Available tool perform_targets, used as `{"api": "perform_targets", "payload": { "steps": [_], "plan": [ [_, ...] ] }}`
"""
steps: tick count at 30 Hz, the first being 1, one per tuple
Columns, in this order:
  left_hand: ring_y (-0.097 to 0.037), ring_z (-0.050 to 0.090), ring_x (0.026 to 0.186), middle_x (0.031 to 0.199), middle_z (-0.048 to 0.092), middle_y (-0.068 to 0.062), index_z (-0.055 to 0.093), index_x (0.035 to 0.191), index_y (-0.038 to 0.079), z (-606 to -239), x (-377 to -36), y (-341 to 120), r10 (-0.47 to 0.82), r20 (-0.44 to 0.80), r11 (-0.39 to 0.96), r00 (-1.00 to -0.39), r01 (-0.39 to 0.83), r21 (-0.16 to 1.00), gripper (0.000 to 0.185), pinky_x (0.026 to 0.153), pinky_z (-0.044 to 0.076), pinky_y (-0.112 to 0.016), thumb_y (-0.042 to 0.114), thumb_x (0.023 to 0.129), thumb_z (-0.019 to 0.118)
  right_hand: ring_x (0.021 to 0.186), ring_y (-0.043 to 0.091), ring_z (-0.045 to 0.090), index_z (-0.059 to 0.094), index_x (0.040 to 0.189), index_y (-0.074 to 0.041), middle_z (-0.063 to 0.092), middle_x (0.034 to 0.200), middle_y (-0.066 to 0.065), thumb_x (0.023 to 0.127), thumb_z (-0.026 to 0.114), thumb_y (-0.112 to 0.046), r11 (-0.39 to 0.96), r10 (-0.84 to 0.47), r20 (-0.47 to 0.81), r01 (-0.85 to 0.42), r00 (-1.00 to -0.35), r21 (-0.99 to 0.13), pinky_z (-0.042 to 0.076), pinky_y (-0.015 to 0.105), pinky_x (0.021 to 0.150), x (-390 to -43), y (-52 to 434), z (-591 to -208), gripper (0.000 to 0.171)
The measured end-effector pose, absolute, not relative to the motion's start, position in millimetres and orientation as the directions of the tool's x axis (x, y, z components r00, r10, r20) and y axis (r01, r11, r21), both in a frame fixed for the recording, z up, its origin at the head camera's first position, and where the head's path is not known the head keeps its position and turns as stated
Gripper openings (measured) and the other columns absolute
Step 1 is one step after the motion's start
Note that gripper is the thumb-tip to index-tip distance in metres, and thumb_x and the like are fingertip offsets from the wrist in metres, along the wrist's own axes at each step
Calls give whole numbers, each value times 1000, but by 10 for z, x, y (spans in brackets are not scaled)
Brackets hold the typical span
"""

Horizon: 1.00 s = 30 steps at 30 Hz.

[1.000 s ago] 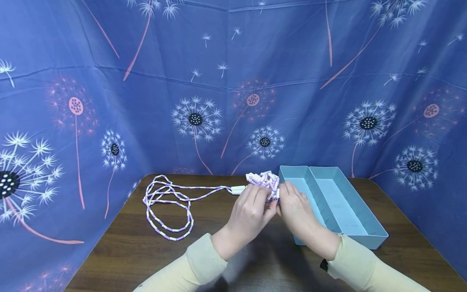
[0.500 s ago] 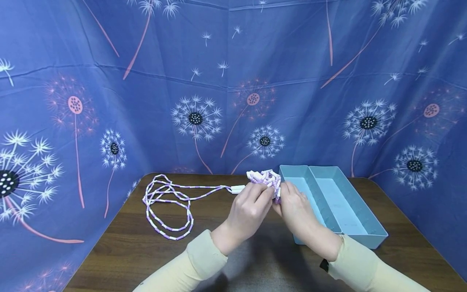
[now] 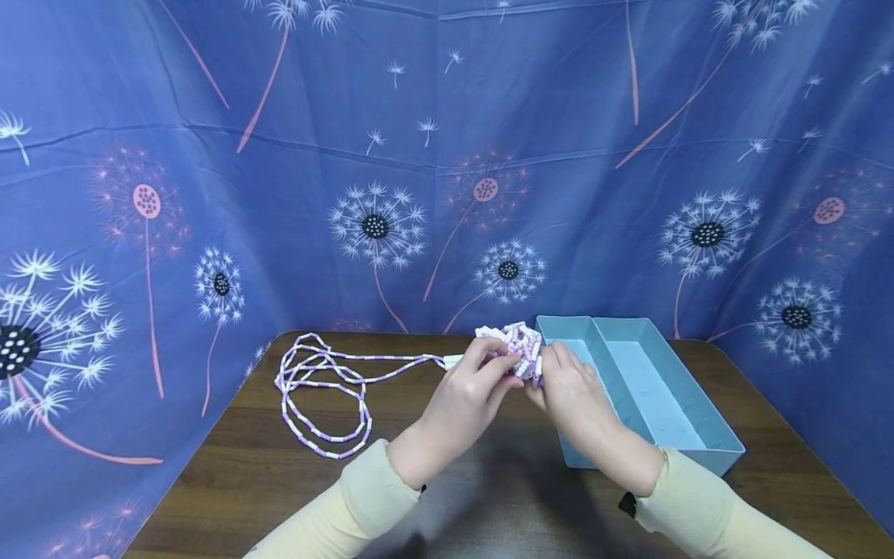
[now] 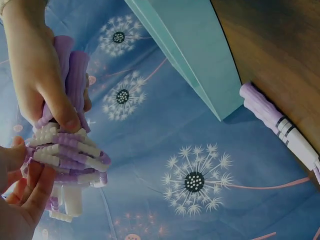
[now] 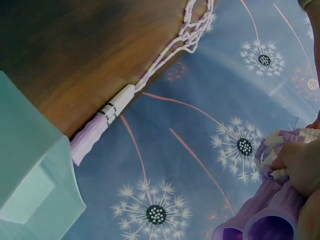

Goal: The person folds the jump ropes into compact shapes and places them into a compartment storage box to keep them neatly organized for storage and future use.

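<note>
A beaded jump rope in purple and white is bundled up between my two hands above the table. My right hand grips its two purple handles, which lie side by side, along with part of the coiled beads. At the bundle's near left side, the fingers of my left hand pinch the beaded strands; the left wrist view shows those fingertips against the beads. A second beaded jump rope lies loosely looped on the table's left, its purple-and-white handle pointing toward the tray.
A light blue two-compartment tray stands on the right of the wooden table, just beyond my right forearm. A blue dandelion-print cloth hangs behind the table and along its sides.
My left hand has shifted slightly and its thumb and index finger have spread wider at the bundle. The bundle has moved slightly right; the second jump rope and tray stay put.
</note>
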<state>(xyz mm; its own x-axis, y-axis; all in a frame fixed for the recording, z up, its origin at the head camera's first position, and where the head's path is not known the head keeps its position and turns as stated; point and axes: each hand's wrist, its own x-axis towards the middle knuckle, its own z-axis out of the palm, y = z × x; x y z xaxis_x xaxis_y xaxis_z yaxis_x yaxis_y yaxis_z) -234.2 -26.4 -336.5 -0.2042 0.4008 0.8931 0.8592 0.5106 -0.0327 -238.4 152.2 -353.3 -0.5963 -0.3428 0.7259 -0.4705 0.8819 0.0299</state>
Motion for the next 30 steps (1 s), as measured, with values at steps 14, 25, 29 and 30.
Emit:
{"api": "perform_targets", "payload": {
  "steps": [14, 25, 29, 30],
  "plan": [
    [-16, 48, 79, 85, 50, -3, 51, 92, 3, -3458, -2333, -203, 574, 798, 616, -182, 739, -274, 20, 74, 43, -25, 20, 88, 63, 66, 25, 48, 49, 85, -1, 46, 76, 8, 67, 74, -11, 895, -331, 729, -445, -599, 40, 32, 33, 48, -2417, 1557, -3625, 32],
    [-17, 51, 81, 88, 53, -4, 56, 96, 3, -3506, -2304, -265, 697, 717, 522, -28, 705, -480, 12, 72, 44, -25, 14, 93, 53, 64, 23, 46, 48, 84, -3, 45, 74, 6, 67, 75, -17, 895, -322, 691, -447, -647, -2, 31, 32, 48, -2414, 1561, -3732, 35],
    [-17, 54, 82, 89, 57, -4, 58, 97, 3, -3512, -2322, -292, 680, 733, 510, 3, 716, -476, 15, 73, 45, -25, 15, 94, 51, 64, 23, 46, 49, 85, -3, 45, 74, 5, 68, 71, -17, 888, -336, 694, -461, -637, 7, 30, 31, 48, -2400, 1581, -3749, 31],
    [-17, 55, 81, 89, 57, -4, 59, 96, 3, -3511, -2328, -299, 673, 740, 508, 7, 722, -469, 16, 72, 46, -25, 15, 94, 50, 64, 23, 45, 49, 85, -3, 44, 74, 5, 68, 70, -16, 886, -341, 696, -464, -631, 13, 29, 30, 48, -2393, 1585, -3748, 30]
  ]
}}
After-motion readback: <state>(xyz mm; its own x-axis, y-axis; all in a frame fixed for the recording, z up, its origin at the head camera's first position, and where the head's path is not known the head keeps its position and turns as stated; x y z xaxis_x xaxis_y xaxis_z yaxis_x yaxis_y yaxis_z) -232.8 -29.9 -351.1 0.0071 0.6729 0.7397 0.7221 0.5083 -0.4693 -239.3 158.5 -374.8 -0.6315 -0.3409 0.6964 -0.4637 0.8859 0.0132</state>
